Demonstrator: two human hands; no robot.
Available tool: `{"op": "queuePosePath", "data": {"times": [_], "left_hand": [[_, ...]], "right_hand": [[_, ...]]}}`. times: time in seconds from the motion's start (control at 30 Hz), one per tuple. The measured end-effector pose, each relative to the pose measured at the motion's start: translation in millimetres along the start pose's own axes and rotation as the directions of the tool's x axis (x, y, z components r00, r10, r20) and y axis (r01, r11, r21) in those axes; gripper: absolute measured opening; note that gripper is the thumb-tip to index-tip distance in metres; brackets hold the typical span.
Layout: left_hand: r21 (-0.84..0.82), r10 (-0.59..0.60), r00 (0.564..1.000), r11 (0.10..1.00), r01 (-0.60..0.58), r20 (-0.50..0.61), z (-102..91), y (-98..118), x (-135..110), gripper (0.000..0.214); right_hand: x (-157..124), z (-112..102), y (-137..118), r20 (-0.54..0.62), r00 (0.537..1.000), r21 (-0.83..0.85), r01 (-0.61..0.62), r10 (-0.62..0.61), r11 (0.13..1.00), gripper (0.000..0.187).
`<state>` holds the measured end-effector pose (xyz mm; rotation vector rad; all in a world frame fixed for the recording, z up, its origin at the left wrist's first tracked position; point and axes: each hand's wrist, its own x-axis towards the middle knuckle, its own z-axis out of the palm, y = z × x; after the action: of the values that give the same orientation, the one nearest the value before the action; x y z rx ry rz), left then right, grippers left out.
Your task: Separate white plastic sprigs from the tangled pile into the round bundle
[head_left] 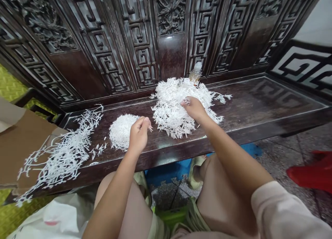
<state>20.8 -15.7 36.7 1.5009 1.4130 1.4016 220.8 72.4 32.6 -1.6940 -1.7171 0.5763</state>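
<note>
My left hand [138, 133] is closed in a pinch on a few small white plastic pieces, held just right of a small round heap of white pieces [120, 130] on the dark wooden bench [259, 104]. My right hand [194, 108] reaches into a big tangled pile of white branched plastic strips [176, 104], its fingers curled into the strips. A looser spread of bare white branched stems [64, 156] lies at the left end of the bench.
A carved dark wooden backrest [145, 42] rises behind the bench. A small plastic bottle [195, 71] stands behind the big pile. A brown cardboard box [20, 145] sits left, a white bag [59, 214] below, a red object [311, 171] on the floor right.
</note>
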Motion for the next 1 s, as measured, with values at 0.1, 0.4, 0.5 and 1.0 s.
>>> {"op": "queuePosePath", "data": {"times": [0.1,0.4,0.5,1.0], "left_hand": [[-0.297,-0.307,0.951,0.905,0.305,0.041,1.8,-17,9,0.031],[-0.104,-0.453,0.87,0.891,0.441,-0.196,-26.1,-65,40,0.028],[0.238,-0.433,0.808,0.802,0.548,-0.399,-44.4,-85,47,0.028],[-0.009,-0.338,0.875,0.931,0.364,0.346,18.5,-32,6,0.034]], "right_hand": [[-8,3,-4,0.166,0.984,0.183,0.029,-0.06,0.983,0.022],[-32,21,-23,0.384,0.91,0.321,0.03,-0.158,0.947,0.022],[-32,26,-21,0.373,0.91,0.307,0.064,-0.182,0.95,0.022],[-42,34,-27,0.267,0.92,0.146,0.256,-0.287,0.956,0.019]]}}
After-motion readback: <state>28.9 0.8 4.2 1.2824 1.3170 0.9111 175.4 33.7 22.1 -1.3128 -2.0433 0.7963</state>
